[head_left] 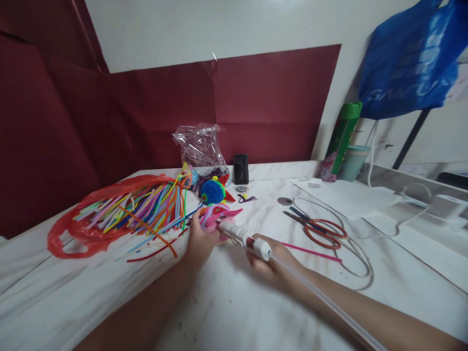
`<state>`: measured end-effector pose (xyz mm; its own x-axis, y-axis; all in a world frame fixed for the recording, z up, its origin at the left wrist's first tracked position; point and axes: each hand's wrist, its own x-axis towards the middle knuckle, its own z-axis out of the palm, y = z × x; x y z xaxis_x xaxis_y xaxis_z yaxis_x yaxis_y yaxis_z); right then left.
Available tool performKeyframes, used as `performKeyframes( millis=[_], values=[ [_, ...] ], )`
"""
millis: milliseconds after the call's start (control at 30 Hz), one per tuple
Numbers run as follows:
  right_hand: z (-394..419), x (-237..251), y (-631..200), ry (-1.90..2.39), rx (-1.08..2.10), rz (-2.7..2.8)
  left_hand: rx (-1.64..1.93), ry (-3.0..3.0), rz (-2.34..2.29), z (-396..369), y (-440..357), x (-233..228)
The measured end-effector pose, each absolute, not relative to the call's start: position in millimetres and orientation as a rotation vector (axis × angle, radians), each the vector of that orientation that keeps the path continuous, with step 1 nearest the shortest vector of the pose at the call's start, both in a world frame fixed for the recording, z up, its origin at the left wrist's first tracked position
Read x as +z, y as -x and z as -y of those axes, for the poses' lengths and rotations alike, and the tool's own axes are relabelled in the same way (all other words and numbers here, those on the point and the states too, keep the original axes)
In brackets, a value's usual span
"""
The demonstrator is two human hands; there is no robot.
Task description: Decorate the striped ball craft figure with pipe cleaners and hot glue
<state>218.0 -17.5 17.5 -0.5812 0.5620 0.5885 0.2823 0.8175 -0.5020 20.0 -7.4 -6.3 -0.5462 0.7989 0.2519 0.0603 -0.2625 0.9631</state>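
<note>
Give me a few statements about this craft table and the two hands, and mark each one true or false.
1. The right hand holds a white glue gun. True.
2. The left hand holds the red-handled scissors. False: it holds a pink pipe-cleaner piece; the scissors lie on the table.
3. The loose pipe cleaners lie on a red plastic bag. True.
4. The green bottle stands left of the hands. False: it stands at the far right by the wall.
5. A single pink pipe cleaner lies near the scissors. True.
</note>
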Motion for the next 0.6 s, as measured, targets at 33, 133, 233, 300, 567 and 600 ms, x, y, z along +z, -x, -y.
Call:
performKeyframes(
  millis=[33, 133, 233, 300, 567, 600],
  values=[
    [17.4, 17.6, -218.0, 0.620, 0.458, 2.214, 1.863, -1.063, -1.473, 7.4, -20.2, -6.3],
    [16.8, 18.7, -218.5, 0.637, 0.461, 2.208, 1.863, -1.060, -1.490, 7.9, -20.6, -5.3],
    [17.1, 19.9, -219.0, 0.634, 0.474, 2.227, 1.843, -1.058, -1.523, 8.8, -20.9, -3.5],
    [17.8, 19.9, -219.2, 0.636, 0.468, 2.233, 1.836, -1.055, -1.539, 9.3, -21.1, -2.2],
    [17.1, 19.1, -224.0, 0.692, 0.453, 2.182, 1.773, -0.991, -1.619, 8.9, -14.4, -1.5],
    [16.4, 19.0, -224.6, 0.699, 0.444, 2.180, 1.774, -0.987, -1.614, 8.6, -12.7, -2.0]
  ],
)
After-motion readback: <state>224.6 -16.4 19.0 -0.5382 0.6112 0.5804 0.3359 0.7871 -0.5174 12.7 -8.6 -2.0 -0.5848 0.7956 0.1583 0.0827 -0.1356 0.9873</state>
